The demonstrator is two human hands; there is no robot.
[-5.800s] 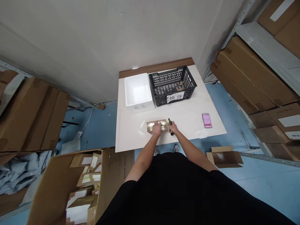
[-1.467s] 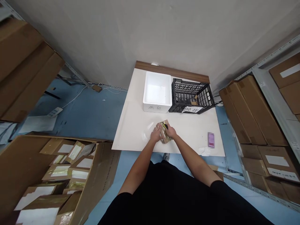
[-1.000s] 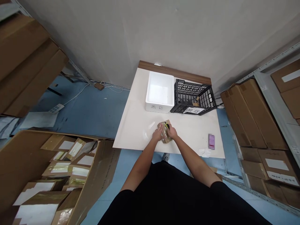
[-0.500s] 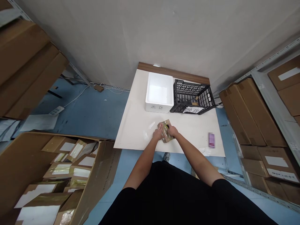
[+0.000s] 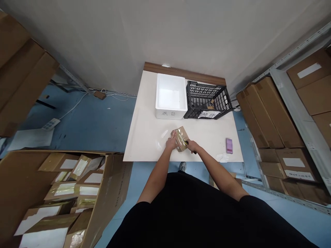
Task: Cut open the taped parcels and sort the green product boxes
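Observation:
A small taped cardboard parcel (image 5: 181, 137) lies on the white table (image 5: 207, 137) near its front edge. My left hand (image 5: 171, 142) rests on the parcel's left side and holds it down, fingers curled over it. At the parcel's near right corner, my right hand (image 5: 192, 146) is closed round a black and yellow utility knife (image 5: 186, 142). The knife's tip is at the parcel's near edge.
A white foam box (image 5: 170, 96) and a black plastic crate (image 5: 208, 100) stand at the table's back. A pink object (image 5: 229, 145) lies at the right. A big open carton of parcels (image 5: 64, 193) stands on the floor at left; shelves with cartons (image 5: 279, 113) at right.
The parcel has been turned from lying sideways to lying at an angle. My right hand with the knife has drawn back from the parcel's top to its near right corner.

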